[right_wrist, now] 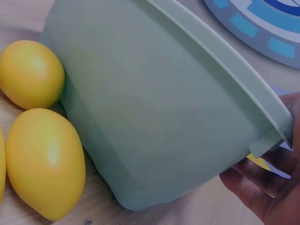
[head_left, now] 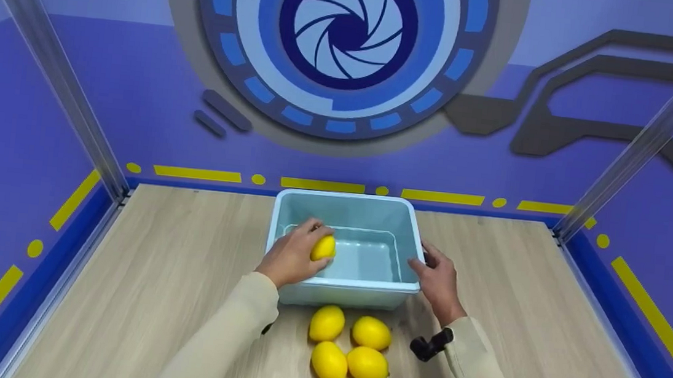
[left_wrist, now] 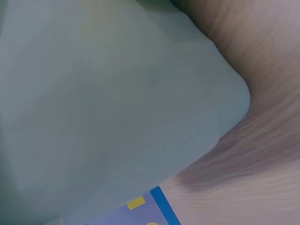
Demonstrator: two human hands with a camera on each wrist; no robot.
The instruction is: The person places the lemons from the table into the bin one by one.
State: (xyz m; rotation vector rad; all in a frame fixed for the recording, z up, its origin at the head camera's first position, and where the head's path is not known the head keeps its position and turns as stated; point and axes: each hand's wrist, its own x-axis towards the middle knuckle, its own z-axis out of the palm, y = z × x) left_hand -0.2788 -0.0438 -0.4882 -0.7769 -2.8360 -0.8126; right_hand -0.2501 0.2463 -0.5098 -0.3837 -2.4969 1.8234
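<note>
A pale blue plastic bin stands on the table near the back wall, its inside facing up in the head view. My left hand reaches over the bin's left front and holds a lemon above the bin floor. With the thumb over the rim and the fingers outside, my right hand grips the bin's right edge. In the right wrist view, those fingers curl below the rim. The left wrist view is filled by the bin's outer wall; the left hand is hidden there.
Several lemons lie grouped on the wooden table just in front of the bin; the right wrist view shows one lemon close to its wall. Blue-purple panels enclose the table at the back and sides.
</note>
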